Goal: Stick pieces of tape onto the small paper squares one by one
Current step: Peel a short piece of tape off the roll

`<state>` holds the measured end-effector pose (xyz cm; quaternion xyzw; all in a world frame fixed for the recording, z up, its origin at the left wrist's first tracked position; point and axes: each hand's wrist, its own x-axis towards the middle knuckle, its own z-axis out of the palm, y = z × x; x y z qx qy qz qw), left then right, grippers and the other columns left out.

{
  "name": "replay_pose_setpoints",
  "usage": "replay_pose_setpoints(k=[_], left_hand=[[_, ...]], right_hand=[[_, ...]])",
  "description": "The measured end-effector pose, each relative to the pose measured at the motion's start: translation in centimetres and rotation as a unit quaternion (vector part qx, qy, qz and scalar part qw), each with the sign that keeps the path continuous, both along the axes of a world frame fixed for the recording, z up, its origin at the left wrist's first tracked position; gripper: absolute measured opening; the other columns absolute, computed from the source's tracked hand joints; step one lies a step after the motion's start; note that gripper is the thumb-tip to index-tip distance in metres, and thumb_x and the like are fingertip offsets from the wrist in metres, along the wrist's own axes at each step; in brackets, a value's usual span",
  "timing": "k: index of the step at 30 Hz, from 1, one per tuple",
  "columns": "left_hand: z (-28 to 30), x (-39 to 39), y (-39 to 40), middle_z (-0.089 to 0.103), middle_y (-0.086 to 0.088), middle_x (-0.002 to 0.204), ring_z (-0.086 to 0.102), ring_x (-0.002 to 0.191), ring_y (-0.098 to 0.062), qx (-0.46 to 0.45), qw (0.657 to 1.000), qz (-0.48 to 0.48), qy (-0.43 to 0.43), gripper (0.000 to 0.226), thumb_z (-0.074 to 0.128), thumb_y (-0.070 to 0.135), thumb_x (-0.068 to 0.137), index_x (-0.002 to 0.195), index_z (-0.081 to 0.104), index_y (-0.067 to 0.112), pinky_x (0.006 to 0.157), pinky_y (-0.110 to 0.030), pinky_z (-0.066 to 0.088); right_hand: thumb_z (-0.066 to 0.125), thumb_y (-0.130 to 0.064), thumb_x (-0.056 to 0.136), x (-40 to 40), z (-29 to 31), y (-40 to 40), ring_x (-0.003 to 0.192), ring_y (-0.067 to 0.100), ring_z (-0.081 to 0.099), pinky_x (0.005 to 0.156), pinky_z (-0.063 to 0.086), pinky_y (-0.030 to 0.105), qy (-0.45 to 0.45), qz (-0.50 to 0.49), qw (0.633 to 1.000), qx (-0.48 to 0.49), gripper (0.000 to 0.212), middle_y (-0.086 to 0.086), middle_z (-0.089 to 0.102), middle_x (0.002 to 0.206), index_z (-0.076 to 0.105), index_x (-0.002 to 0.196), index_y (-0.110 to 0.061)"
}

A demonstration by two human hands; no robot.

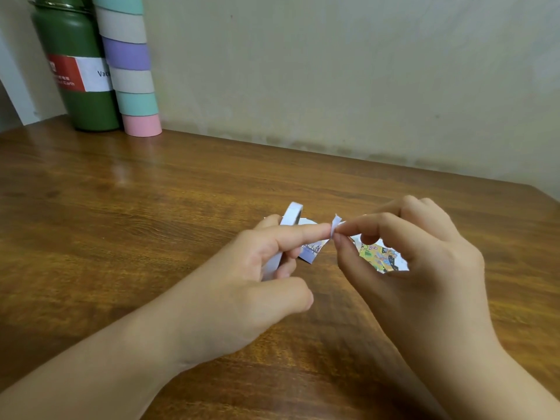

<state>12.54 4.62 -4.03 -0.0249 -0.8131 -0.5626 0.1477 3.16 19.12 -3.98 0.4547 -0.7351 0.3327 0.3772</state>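
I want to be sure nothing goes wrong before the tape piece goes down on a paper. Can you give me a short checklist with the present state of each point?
1. Small white piece of tape held: ok, the right hand pinches it, and the left forefinger touches it.
2. White roll of tape secured: ok, the left hand grips it.
3. Piece fully torn from the roll: cannot tell, fingers hide the join.
4. Small printed paper squares within reach: ok, they lie on the brown wooden table under the hands.
5. Piece flat, not folded: not ok, it looks bent.
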Motion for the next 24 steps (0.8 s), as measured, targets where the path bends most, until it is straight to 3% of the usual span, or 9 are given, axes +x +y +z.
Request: replay_pose_setpoints(k=[3, 5, 7, 13, 15, 24], left_hand=[[-0.04, 0.13, 0.09, 0.04, 0.022, 0.074, 0.044, 0.071, -0.002, -0.017, 1.0, -0.02, -0.003, 0.068, 0.057, 0.034, 0.057, 0.124, 0.056, 0.042, 0.071, -0.02, 0.039], [-0.28, 0.26, 0.07, 0.032, 0.016, 0.078, 0.042, 0.079, -0.009, -0.068, 0.998, -0.009, 0.001, 0.072, 0.056, 0.029, 0.062, 0.125, 0.044, 0.06, 0.079, -0.018, 0.037], [-0.3, 0.42, 0.22, 0.03, 0.017, 0.08, 0.041, 0.083, -0.009, -0.124, 0.992, 0.001, 0.021, 0.075, 0.054, 0.023, 0.066, 0.131, 0.039, 0.058, 0.085, -0.015, 0.035], [-0.35, 0.48, 0.54, 0.028, 0.037, 0.089, 0.04, 0.092, 0.001, -0.204, 0.978, -0.003, 0.043, 0.08, 0.053, 0.024, 0.068, 0.143, 0.031, 0.042, 0.082, -0.002, 0.028], [-0.44, 0.49, 0.59, 0.027, 0.038, 0.091, 0.038, 0.095, 0.008, -0.209, 0.977, -0.01, 0.042, 0.082, 0.052, 0.024, 0.068, 0.144, 0.028, 0.041, 0.082, 0.0, 0.026], [-0.25, 0.52, 0.44, 0.03, 0.032, 0.086, 0.038, 0.088, -0.004, -0.18, 0.982, -0.016, 0.048, 0.078, 0.053, 0.02, 0.068, 0.14, 0.036, 0.042, 0.083, -0.003, 0.029]], right_hand=[[0.068, -0.021, 0.08, -0.06, -0.07, 0.04, 0.069, 0.014, 0.045, 0.059, 0.038, 0.034, 0.007, -0.02, 1.0, 0.006, 0.006, -0.006, 0.05, 0.073, 0.071, 0.078, -0.016], [0.069, -0.02, 0.08, 0.01, -0.16, 0.08, 0.069, 0.014, 0.045, 0.059, 0.037, 0.034, 0.009, -0.033, 0.999, 0.004, 0.006, -0.005, 0.051, 0.072, 0.072, 0.078, -0.015], [0.07, -0.02, 0.08, -0.02, -0.14, 0.13, 0.069, 0.015, 0.045, 0.059, 0.037, 0.034, 0.011, -0.033, 0.999, -0.003, 0.006, -0.003, 0.053, 0.071, 0.072, 0.078, -0.015], [0.069, -0.019, 0.082, -0.11, -0.23, 0.12, 0.067, 0.018, 0.047, 0.061, 0.036, 0.034, 0.044, -0.042, 0.998, -0.003, 0.007, 0.0, 0.057, 0.07, 0.073, 0.08, -0.014], [0.068, -0.02, 0.085, -0.17, -0.19, 0.11, 0.068, 0.019, 0.047, 0.061, 0.035, 0.034, 0.056, -0.045, 0.997, -0.002, 0.01, 0.0, 0.058, 0.07, 0.073, 0.08, -0.013], [0.064, -0.018, 0.088, -0.12, -0.17, 0.18, 0.063, 0.024, 0.051, 0.061, 0.034, 0.033, 0.084, -0.041, 0.996, -0.005, 0.015, 0.003, 0.06, 0.069, 0.073, 0.079, -0.01]])
